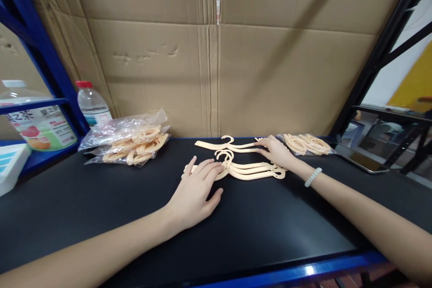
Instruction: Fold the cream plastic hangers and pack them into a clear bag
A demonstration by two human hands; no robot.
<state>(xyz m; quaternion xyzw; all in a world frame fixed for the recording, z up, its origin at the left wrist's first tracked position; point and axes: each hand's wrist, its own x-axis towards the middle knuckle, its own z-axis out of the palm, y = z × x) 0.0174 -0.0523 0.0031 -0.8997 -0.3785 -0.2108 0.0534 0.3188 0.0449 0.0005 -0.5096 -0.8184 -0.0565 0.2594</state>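
Observation:
Several cream plastic clothes hangers lie on the black tabletop in front of me. A nested stack of hangers (251,172) is nearest, its hooks pointing away from me. My left hand (194,193) rests over the left end of this stack with its fingers spread, covering part of it. Just behind the stack lies another hanger (214,146), its hook also pointing to the back. My right hand (277,152), with a pale beaded bracelet on the wrist, pinches this rear hanger near its right end; the fingertips are partly hidden.
Clear bags of hangers (138,141) are piled at the left, and a flat bag of hangers (305,143) lies at the right beside a dark phone-like slab (361,162). A red-capped bottle (92,103) stands back left. Cardboard panels (151,63) wall the back.

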